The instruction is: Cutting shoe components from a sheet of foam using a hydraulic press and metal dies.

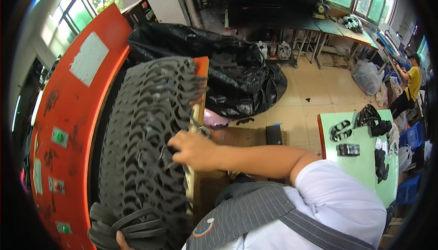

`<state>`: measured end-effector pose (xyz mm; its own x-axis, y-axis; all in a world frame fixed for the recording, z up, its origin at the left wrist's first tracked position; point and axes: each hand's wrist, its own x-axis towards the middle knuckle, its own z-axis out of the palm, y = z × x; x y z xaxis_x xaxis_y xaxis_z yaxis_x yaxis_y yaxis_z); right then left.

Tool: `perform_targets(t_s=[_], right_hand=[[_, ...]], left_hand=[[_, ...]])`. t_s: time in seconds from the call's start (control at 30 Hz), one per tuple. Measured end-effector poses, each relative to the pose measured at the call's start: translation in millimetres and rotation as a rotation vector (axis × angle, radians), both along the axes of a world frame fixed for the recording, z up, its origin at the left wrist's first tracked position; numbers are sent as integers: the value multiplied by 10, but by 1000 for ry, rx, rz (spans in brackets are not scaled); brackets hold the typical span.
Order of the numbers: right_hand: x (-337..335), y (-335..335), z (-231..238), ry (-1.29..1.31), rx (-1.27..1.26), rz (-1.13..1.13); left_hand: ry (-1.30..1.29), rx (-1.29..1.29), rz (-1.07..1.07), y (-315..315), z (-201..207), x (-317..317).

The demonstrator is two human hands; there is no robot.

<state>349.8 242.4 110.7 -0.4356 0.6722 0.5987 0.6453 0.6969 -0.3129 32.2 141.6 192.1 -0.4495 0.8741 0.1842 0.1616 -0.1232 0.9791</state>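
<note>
- From where I stand, the dark grey strips (150, 99) cover the worktop (201, 66) in close, wavy rows, from its far edge toward the near one; some ends stick out past the right edge.
- The right hand (194, 152) is over that right edge, about midway along, fingers bent among the strips. A thin dark piece shows by the fingertips, but I can't tell whether it is pinched or merely touched.
- The left hand (122, 241) shows little more than a digit, pressed against a bundle of grey strips (132, 227) near the worktop's near left corner. It looks to be holding the bundle; the rest of the grip is hidden.
- The strips seem interlocked, so a quick tug could drag neighbours along or stretch one. A forearm brushing the overhanging ends might knock some off the right edge, and a loose hold could let the bundle fan out.
- The spread's long axis runs from near edge to far edge. Single strips curve mostly crosswise, those at the right with tips toward the right edge; the bundle's bands also lie roughly crosswise.
</note>
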Motion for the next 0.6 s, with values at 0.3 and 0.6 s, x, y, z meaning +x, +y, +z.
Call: perform_targets(t_s=[0.3, 0.6], right_hand=[[-351, 1568, -402, 40, -192, 429], [293, 2095, 416, 659, -609, 864]], left_hand=[[293, 352, -201, 1520, 61, 441], [-163, 182, -301, 2593, 1, 1886]])
